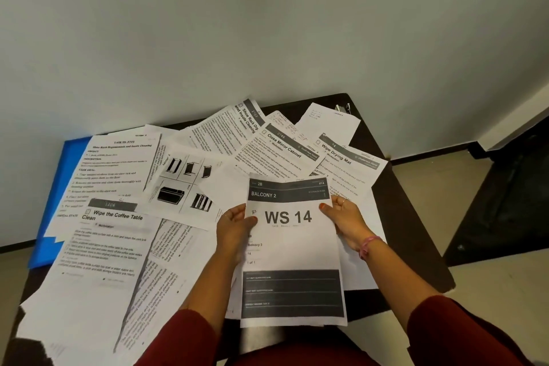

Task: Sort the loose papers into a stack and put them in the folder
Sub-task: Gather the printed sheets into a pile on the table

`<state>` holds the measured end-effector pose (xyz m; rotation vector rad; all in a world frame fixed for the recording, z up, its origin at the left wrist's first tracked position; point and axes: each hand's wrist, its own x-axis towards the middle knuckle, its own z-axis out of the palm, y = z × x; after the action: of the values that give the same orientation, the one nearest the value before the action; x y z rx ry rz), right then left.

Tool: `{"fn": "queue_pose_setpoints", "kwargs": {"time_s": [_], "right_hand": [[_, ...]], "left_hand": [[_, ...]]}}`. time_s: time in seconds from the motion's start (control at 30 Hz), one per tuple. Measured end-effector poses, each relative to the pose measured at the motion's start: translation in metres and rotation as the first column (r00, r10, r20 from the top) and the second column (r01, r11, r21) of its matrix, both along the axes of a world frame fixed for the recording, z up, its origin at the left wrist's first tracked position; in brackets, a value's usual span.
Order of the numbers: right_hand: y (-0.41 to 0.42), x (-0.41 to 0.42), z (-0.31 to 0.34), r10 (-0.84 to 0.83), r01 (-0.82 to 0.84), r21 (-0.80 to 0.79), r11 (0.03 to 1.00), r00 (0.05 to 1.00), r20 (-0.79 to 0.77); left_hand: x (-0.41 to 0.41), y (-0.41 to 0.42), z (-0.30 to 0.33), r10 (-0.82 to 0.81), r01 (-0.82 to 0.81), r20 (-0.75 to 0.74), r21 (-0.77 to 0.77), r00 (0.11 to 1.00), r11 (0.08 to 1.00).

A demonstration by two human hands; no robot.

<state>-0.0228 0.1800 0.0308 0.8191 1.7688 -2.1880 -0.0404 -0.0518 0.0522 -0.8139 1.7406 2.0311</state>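
Head camera view, looking down over a small dark table (395, 187) set against a pale grey wall (267, 24).

A blue folder (64, 187) lies flat at the table's left edge. Loose sheets cover most of it, so only its left part shows, and whether anything is inside it cannot be told.

Both hands hold up one printed sheet (292, 246) above the table's near right part, lifted towards the camera. The sheet is white with a dark header band reading "BALCONY 2", large black letters "WS 14" beneath, and a dark block across its lower part. Its top edge curls slightly. Other paper edges peek out behind it at the bottom, so it may be more than one sheet; the number cannot be told.

The left hand (234, 226) grips the sheet's left edge, thumb on the front, fingers curled behind. The right hand (346, 217) grips the right edge the same way, thumb on the front near the top corner. A pink band (368, 244) sits on the right wrist. Both sleeves are dark red.

The loose papers (124, 235) lie scattered and overlapping across the whole table, some tilted, some hanging over the near edge. About ten can be made out, though the overlap prevents an exact count. Readable headings include "Wipe the Coffee Table Clean", "Close Mirror Cabinet", "Wipe Drying Mat" and "Shoe Rack". One sheet (185, 184) shows black-and-white photos of furniture.

A small metal object (344, 107) sits at the table's far right corner, too small to identify.
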Motion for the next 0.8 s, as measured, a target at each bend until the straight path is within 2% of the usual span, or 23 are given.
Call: {"fn": "queue_pose_setpoints", "kwargs": {"time_s": [0.13,0.37,0.8], "right_hand": [[0.002,-0.001,-0.007,-0.004,0.004,0.031,1.000,1.000,0.006],[-0.001,0.001,-0.012,-0.061,0.061,0.031,0.998,0.998,0.011],[-0.023,0.005,-0.002,-0.188,0.190,0.079,0.979,0.982,-0.028]], "left_hand": [[0.001,0.000,-0.003,-0.083,0.083,0.004,-0.037,0.997,0.996],[0.002,-0.001,-0.018,-0.215,0.205,-0.011,-0.264,0.977,0.942],[0.005,-0.019,-0.010,-0.199,0.169,-0.125,-0.220,0.972,0.961]]}}
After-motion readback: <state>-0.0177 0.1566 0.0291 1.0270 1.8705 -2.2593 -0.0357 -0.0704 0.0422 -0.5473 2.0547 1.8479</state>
